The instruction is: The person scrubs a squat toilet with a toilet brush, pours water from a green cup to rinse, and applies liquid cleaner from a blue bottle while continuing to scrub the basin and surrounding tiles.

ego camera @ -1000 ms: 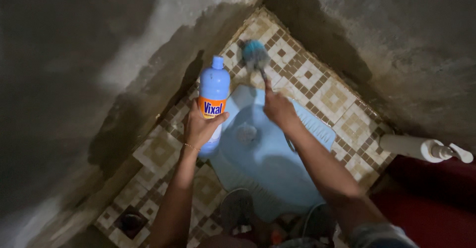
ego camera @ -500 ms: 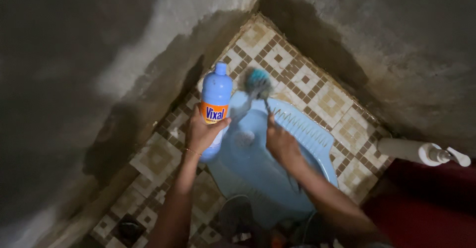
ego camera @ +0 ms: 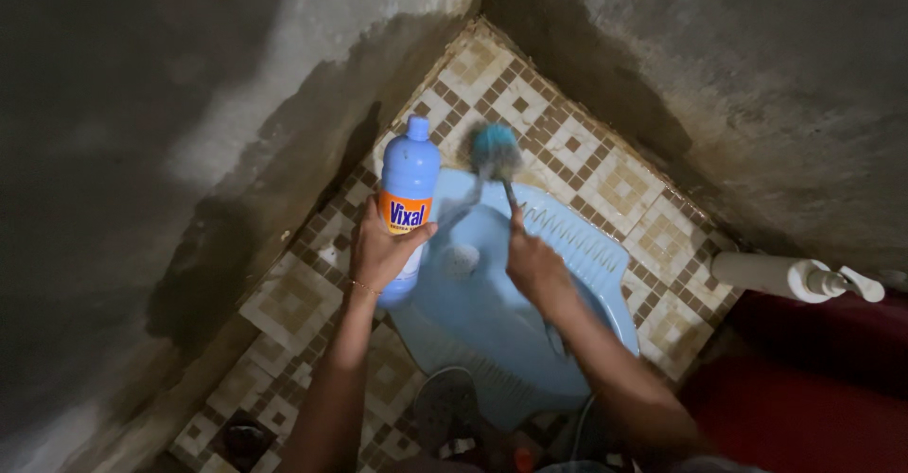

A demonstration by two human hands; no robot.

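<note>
Left hand [ego camera: 380, 251] grips a blue bottle [ego camera: 409, 184] upright, cap uppermost, long axis vertical, over the near-left rim of the blue squat pan [ego camera: 577, 274]. Right hand [ego camera: 534, 265] is closed around a brush [ego camera: 494, 151], its handle running up and away, blurred bristle head beyond the pan's front rim. Handle mostly hidden; floor drain [ego camera: 248, 435] dim.

Blue bottle [ego camera: 409, 175] with orange label, teal brush [ego camera: 496, 149], pale-blue squat pan [ego camera: 567, 274], brown-cream checkered tiles [ego camera: 624, 189]
</note>
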